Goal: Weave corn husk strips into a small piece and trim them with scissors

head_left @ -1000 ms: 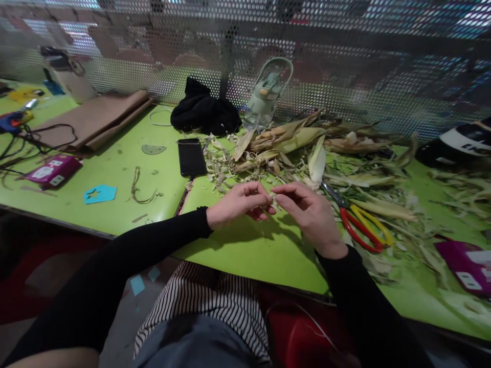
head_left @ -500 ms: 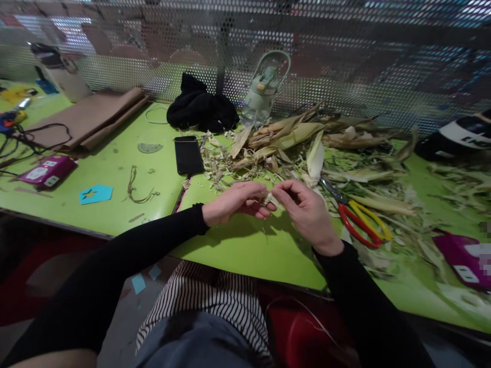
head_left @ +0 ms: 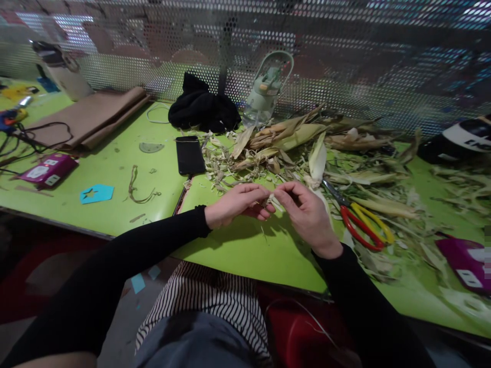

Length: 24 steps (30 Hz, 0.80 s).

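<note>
My left hand [head_left: 241, 203] and my right hand [head_left: 305, 212] meet above the green table [head_left: 245, 260], fingertips almost touching. Between them is a small pale piece of corn husk [head_left: 275, 201], pinched by both hands; its exact shape is partly hidden by the fingers. Beyond my hands lies a heap of dried corn husks [head_left: 291, 138] with curled scraps around it. One pale husk [head_left: 317, 158] points up just behind my right hand. Scissors [head_left: 364, 222] with one red and one yellow handle lie to the right of that hand, blades toward the husks.
A black phone [head_left: 190, 155] lies left of the scraps. Behind stand a green-lidded bottle [head_left: 264, 94] and a black cloth [head_left: 203, 107]. A blue paper tag [head_left: 96, 193], a twisted cord [head_left: 136, 186] and a purple box [head_left: 49, 169] are at left; another purple pack [head_left: 466, 263] is at right.
My fingertips have shifted slightly around the husk piece, and more of its pale strip shows below the right fingers. The rest of the table stays as it was.
</note>
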Each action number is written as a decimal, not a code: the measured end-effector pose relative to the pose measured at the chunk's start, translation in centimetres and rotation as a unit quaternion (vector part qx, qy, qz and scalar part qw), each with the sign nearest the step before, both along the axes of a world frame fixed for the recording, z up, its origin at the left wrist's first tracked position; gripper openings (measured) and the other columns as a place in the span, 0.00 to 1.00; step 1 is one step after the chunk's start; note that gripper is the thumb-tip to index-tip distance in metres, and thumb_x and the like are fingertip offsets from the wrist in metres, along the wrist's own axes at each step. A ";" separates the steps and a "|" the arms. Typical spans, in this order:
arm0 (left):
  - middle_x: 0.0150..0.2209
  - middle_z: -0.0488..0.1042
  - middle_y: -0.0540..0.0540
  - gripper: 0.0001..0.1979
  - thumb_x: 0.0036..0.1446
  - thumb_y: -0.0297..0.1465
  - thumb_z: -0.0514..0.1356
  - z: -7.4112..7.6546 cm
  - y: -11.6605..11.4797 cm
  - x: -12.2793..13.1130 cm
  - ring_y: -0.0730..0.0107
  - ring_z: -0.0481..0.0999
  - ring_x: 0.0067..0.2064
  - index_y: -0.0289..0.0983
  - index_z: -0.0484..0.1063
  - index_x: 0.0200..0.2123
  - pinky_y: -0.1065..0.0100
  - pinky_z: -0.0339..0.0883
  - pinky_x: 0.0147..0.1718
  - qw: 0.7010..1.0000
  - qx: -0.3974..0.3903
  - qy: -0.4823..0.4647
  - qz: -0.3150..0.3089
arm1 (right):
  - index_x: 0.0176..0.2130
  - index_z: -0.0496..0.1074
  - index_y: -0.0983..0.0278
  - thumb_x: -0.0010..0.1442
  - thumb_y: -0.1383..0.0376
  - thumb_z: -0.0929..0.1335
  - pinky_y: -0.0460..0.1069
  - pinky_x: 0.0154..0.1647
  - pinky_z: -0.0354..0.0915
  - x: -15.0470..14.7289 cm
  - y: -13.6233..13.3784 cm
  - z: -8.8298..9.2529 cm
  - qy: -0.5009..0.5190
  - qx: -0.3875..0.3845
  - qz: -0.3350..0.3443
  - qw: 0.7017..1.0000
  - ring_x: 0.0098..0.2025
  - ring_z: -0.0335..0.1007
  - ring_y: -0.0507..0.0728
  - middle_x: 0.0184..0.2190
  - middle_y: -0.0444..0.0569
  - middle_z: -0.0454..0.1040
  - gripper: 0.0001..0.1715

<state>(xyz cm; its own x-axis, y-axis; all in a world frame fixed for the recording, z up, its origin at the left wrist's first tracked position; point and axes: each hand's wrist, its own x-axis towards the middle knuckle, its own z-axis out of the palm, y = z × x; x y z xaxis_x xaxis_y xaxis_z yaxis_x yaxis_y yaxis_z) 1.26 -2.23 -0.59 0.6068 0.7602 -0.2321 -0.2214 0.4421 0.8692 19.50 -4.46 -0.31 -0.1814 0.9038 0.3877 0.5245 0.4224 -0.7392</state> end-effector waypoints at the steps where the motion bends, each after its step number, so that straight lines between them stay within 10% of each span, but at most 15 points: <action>1: 0.30 0.78 0.48 0.07 0.66 0.30 0.59 -0.1 0.0 0.0 0.81 0.76 0.27 0.32 0.70 0.36 0.74 0.72 0.33 1.000 0.015 -0.001 -0.006 | 0.35 0.71 0.61 0.67 0.60 0.68 0.48 0.31 0.59 0.0 0.0 0.0 -0.001 -0.001 0.004 1.000 0.30 0.64 0.52 0.30 0.43 0.71 0.09; 10: 0.27 0.75 0.52 0.04 0.58 0.26 0.64 -0.4 -0.2 0.0 0.83 0.73 0.25 0.32 0.71 0.35 0.75 0.69 0.30 0.987 0.155 0.050 0.010 | 0.36 0.71 0.60 0.66 0.60 0.68 0.49 0.31 0.59 -0.2 -0.3 0.2 0.027 -0.018 0.019 0.999 0.29 0.63 0.51 0.30 0.43 0.70 0.08; 24: 0.30 0.77 0.50 0.04 0.61 0.28 0.62 0.2 -0.2 -0.6 0.82 0.73 0.24 0.34 0.69 0.35 0.74 0.69 0.29 0.997 0.062 0.040 0.006 | 0.38 0.74 0.61 0.63 0.57 0.71 0.49 0.32 0.64 0.9 0.6 0.3 0.062 -0.023 -0.035 0.997 0.30 0.66 0.53 0.32 0.45 0.73 0.10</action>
